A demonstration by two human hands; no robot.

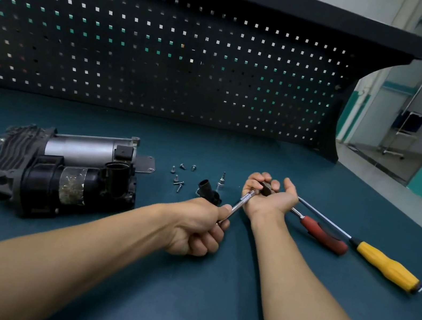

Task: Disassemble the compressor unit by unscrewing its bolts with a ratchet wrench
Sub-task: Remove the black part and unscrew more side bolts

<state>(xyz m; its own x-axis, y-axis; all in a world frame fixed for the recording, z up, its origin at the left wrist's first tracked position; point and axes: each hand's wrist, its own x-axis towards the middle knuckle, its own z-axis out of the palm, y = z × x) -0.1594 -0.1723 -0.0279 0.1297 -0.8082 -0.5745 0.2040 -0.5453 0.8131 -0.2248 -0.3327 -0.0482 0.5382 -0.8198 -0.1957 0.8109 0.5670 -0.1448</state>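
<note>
The black-and-silver metal compressor unit (61,173) lies near the left edge of the teal surface (207,300), a perforated black pegboard (166,53) behind along the far edge. Right of it — small metal screws (179,179), then a black plastic elbow fitting (208,190), an upright steel socket (221,183) just behind. Toward the right edge, a red-handled tool (323,234) lies left of a yellow-handled screwdriver (385,266).
</note>
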